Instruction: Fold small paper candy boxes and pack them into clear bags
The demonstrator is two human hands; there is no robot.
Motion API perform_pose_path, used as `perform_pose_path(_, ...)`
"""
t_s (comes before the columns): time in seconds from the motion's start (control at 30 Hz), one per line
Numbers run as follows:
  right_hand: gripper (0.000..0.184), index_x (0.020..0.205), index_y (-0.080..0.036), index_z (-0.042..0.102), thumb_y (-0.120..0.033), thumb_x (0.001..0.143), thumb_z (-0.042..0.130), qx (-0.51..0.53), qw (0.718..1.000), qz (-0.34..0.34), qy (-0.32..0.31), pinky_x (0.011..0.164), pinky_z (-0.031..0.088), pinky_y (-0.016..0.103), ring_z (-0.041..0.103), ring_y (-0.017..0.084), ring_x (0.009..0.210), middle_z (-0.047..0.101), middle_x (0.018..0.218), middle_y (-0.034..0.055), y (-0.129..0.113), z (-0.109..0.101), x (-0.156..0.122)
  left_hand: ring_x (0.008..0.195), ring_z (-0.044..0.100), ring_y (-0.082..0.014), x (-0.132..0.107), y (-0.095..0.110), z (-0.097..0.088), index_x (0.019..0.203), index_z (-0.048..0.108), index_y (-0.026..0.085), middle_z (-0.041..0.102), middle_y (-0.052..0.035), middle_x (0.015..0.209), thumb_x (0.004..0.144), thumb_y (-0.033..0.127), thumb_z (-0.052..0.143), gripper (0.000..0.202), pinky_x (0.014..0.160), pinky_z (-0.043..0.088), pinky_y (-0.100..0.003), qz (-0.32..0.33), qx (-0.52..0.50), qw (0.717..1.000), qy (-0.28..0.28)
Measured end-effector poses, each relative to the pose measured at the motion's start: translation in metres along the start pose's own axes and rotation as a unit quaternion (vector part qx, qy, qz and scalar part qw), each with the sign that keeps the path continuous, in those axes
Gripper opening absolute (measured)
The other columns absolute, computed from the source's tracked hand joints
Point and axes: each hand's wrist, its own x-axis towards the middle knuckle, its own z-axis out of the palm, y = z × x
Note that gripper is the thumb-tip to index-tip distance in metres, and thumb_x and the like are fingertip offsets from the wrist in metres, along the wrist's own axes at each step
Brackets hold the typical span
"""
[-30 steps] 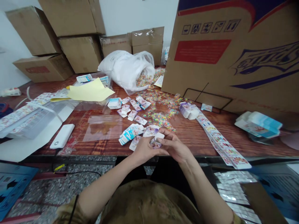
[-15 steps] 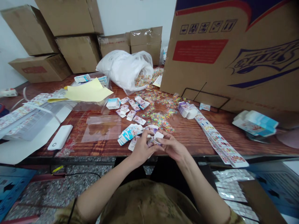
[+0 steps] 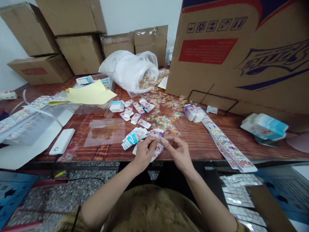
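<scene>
Near the table's front edge, my left hand (image 3: 145, 152) and my right hand (image 3: 178, 150) meet with bent fingers. Their thumbs and fingertips pinch a small white carton (image 3: 163, 140), mostly covered by the fingers. Below and behind it lie flat purple-and-white cartons (image 3: 156, 132). A fanned stack of blue-and-white cartons (image 3: 134, 138) is just left of my left hand. Several filled-looking small cartons (image 3: 135, 118) are scattered farther back. Small clear packets of coloured bits (image 3: 166, 120) spread across the table beyond my right hand.
A white sack (image 3: 127, 71) spills packets at the back. Right stand a big cardboard box (image 3: 207, 74), a sticker strip (image 3: 224, 141) and a carton stack (image 3: 264, 127). Left are yellow paper (image 3: 91, 92), a white power bank (image 3: 62, 141) and a clear plastic bag (image 3: 103, 133).
The white panel that faced up between my hands now shows only as a narrow edge at the fingertips. My right hand has turned and its fingers have drawn in; more of the cartons below show.
</scene>
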Motion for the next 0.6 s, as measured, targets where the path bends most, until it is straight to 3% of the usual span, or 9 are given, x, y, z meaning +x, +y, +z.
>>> perform_pose_path(0.1,0.012,0.084,-0.025,0.077,-0.034,0.083,0.070,-0.102,0.988,-0.120,-0.004,0.070,0.049,0.032,0.059,0.018,0.077,0.065,0.079,0.0034,-0.005,0.002,-0.006,0.067,0.055,-0.0128,0.000,0.004,-0.001,0.098,0.054,0.020,0.059,0.0003,0.077,0.098,0.035,0.040,0.021,0.065,0.042,-0.025,-0.033,0.043,0.998,0.018)
perform_pose_path(0.17,0.010,0.083,-0.026,0.077,-0.032,0.083,0.070,-0.121,0.985,-0.124,-0.008,0.072,0.048,0.034,0.059,0.019,0.078,0.065,0.080,0.0038,-0.010,0.003,-0.008,0.075,0.058,-0.0147,-0.002,0.005,-0.001,0.108,0.048,0.020,0.061,-0.0029,0.087,0.100,0.035,0.036,0.021,0.069,0.043,-0.027,-0.047,0.059,0.997,0.035)
perform_pose_path(0.27,0.006,0.080,-0.027,0.078,-0.033,0.078,0.075,-0.101,0.993,-0.062,0.004,0.076,0.048,0.036,0.059,0.019,0.077,0.067,0.078,0.0034,-0.013,0.004,-0.009,0.080,0.060,-0.0162,-0.005,0.004,0.000,0.111,0.044,0.020,0.061,-0.0057,0.094,0.100,0.036,0.033,0.022,0.071,0.044,-0.029,-0.055,0.062,0.996,0.023)
perform_pose_path(0.43,0.015,0.079,-0.026,0.078,-0.037,0.069,0.081,-0.010,0.998,0.062,0.012,0.079,0.048,0.036,0.061,0.020,0.080,0.072,0.081,0.0025,-0.005,0.001,-0.007,0.062,0.056,-0.0135,-0.011,0.004,0.000,0.111,0.043,0.020,0.058,0.0003,0.076,0.099,0.034,0.034,0.019,0.062,0.040,-0.027,-0.043,0.065,0.997,-0.003)
perform_pose_path(0.6,0.017,0.077,-0.025,0.077,-0.038,0.068,0.083,0.030,0.994,0.105,0.005,0.077,0.048,0.034,0.059,0.018,0.076,0.071,0.079,0.0020,0.000,0.001,-0.006,0.055,0.051,-0.0126,-0.011,0.000,-0.003,0.110,0.045,0.020,0.054,0.0025,0.070,0.098,0.032,0.038,0.019,0.057,0.036,-0.026,-0.050,0.084,0.995,-0.013)
